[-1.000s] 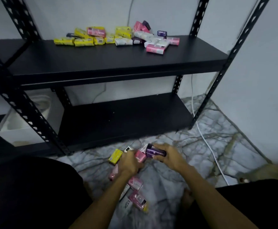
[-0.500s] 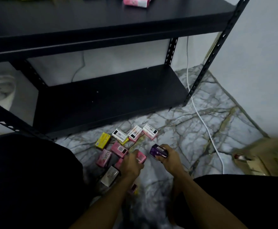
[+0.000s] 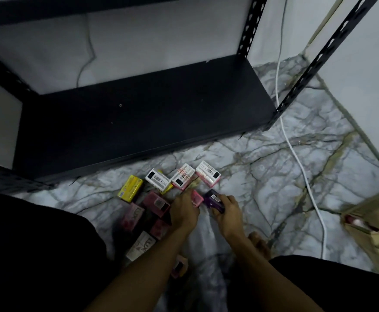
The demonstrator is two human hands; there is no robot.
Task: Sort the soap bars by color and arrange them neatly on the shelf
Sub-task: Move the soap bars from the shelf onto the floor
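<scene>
black shelf (image 3: 139,113) bare, low. in front of it on the marble floor (image 3: 262,176), loose soap boxes (image 3: 159,180). right hand (image 3: 228,209) curled round a purple bar (image 3: 213,200); left hand (image 3: 183,211) pinches a pink bar (image 3: 196,198) beside it.

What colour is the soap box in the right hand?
Purple, a dark purple soap box held by the right hand; head view.

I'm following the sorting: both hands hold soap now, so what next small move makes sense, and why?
Probably lift both up to the shelf: the right hand grips a purple bar, the left hand a pink bar.
</scene>
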